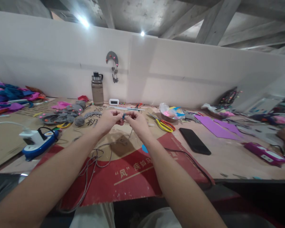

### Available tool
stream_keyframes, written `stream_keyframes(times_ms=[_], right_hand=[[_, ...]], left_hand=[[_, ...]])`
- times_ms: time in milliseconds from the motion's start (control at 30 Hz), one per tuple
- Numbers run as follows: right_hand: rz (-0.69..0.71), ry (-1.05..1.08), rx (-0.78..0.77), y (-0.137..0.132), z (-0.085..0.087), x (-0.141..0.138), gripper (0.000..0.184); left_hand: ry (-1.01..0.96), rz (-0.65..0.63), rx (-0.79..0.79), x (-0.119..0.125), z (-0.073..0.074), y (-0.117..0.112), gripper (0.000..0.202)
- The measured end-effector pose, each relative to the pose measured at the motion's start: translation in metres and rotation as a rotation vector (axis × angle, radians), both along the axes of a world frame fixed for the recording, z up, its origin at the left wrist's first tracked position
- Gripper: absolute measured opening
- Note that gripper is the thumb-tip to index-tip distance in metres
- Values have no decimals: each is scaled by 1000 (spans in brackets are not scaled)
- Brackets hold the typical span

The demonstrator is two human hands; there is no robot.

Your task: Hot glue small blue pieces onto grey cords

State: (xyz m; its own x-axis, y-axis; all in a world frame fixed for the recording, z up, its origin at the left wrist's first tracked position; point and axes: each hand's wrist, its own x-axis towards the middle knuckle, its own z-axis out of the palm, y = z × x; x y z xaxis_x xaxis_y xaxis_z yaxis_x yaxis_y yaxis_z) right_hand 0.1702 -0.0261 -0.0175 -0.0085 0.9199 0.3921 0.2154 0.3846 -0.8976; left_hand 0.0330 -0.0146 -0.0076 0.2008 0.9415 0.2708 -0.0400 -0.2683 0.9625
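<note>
- Grey cord (92,167) is seen trailing loose at six o'clock on the counter (228,158).
- A small blue piece (123,116) is pinched between left hand (108,121) and right hand (138,122) — fingers closed on it, at twelve o'clock.
- Work appears unfinished — much cord is left slack.

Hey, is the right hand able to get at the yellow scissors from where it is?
Probably yes. The right hand sits just left of the yellow scissors with bare cardboard between them, but it shares a small blue piece with the left hand.

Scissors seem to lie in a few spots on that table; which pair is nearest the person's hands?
The yellow-handled scissors, just beyond the right hand. The other yellow-handled pair lies farther off, left of the left hand.
</note>
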Motion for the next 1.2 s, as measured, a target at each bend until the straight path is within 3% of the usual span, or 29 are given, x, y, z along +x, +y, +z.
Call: stream_keyframes(times_ms=[167,367,467,767,933,1000,1100,1200], right_hand=[[-88,-64,39,-2,2,4,18],[-110,-106,46,-3,5,8,16],[-122,-129,53,-2,4,9,17],[-137,-159,63,-4,4,9,15],[-146,-167,36,-5,5,10,15],[-145,-167,29,-5,6,10,15],[-143,-179,25,-4,4,9,15],[-151,-205,32,-3,3,9,14]], left_hand=[[92,-48,41,-1,0,-2,17],[-60,-222,-147,-6,6,-3,20],[-113,-246,-215,-8,7,-2,21],[-148,-198,-299,-11,12,-3,29],[-232,113,-210,-15,12,5,9],[-201,184,-154,-17,9,8,13],[-18,172,-62,-16,5,8,27],[138,48,-7,-12,3,5,38]])
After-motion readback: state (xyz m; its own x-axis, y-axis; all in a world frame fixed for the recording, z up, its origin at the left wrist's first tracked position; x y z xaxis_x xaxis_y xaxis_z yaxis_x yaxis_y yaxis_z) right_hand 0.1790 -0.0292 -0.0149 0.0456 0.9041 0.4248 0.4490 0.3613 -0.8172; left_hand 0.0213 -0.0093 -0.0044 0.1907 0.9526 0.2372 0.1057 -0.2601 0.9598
